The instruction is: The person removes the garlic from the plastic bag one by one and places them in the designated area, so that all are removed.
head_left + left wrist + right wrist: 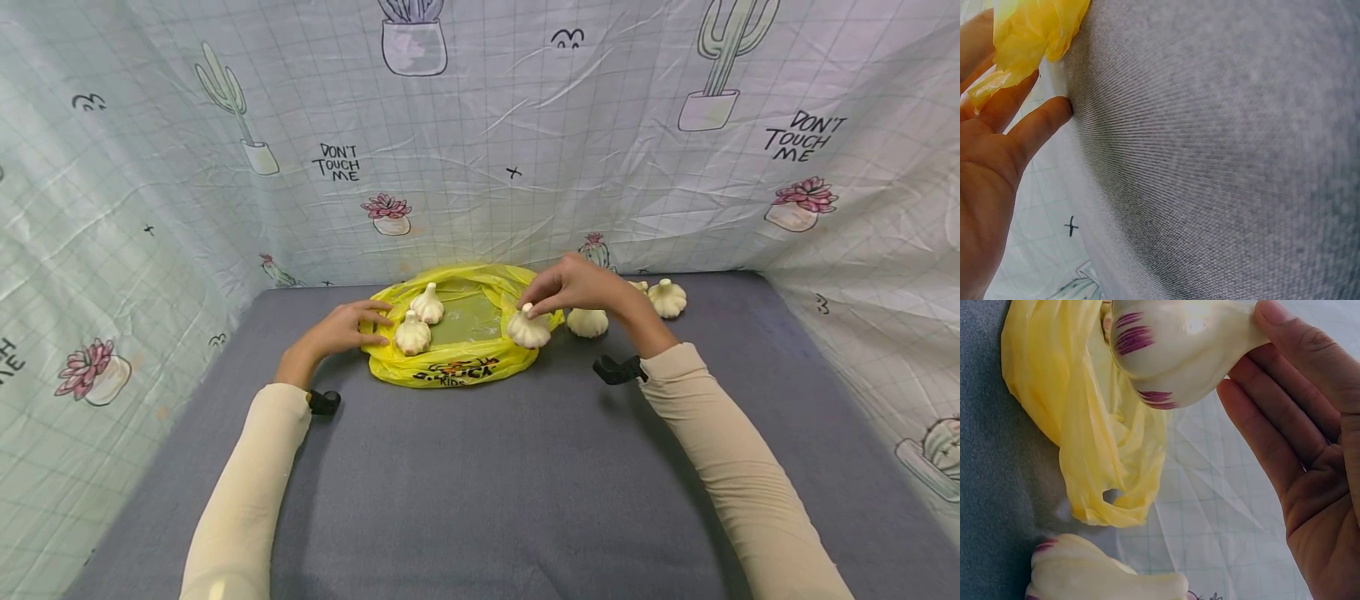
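My right hand (581, 285) pinches a garlic bulb (528, 328) by its stem, holding it above the right rim of a yellow plastic bag (450, 372). In the right wrist view, the held bulb (1179, 347) is white with purple streaks, and the other fingers spread behind the stem. My left hand (341, 328) touches the bag's left edge with fingers extended. Yellow plastic (1041, 37) covers part of those fingers in the left wrist view, while the thumb (1041, 128) is straight and apart. Two garlic bulbs, one front (412, 334) and one behind (428, 304), sit at the bag's left side.
Right of the bag, another garlic bulb (587, 322) lies partly behind my right forearm. Farther right is one more bulb (667, 298), with a further one mostly hidden beside it. A grey cloth (480, 483) covers the table; a printed curtain (480, 150) hangs behind.
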A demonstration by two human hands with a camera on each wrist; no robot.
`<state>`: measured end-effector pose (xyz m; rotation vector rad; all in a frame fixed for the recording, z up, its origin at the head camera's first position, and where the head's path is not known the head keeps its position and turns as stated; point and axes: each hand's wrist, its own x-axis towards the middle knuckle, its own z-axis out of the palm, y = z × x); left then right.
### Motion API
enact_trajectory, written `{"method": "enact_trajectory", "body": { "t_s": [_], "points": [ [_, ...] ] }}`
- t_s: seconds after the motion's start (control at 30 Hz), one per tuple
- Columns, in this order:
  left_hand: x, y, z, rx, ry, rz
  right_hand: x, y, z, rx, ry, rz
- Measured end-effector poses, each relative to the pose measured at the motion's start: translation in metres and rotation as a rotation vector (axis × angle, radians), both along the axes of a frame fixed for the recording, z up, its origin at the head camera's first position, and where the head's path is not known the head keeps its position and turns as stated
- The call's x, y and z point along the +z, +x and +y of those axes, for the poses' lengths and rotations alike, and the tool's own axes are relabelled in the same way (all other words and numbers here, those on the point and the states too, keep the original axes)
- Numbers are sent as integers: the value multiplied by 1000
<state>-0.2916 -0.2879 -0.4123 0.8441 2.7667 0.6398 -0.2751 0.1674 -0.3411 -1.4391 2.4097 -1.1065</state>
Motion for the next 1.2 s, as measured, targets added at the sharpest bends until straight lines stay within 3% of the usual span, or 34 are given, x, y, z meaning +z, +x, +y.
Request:
{"method": "enact_trajectory", "body": {
  "t_s": [0.33, 0.57, 0.9, 1.2],
  "points": [
    [1, 0, 0, -7, -13, -7, 0, 4, 11, -23, 6, -25],
    [1, 0, 0, 4, -12, -9, 0, 10, 20, -70, 24, -97],
    [1, 0, 0, 9, -13, -19, -3, 14, 37, -119, 26, -35],
    [2, 0, 1, 8, -11, -23, -5, 22, 54, -155, 19, -75]
  ]
}}
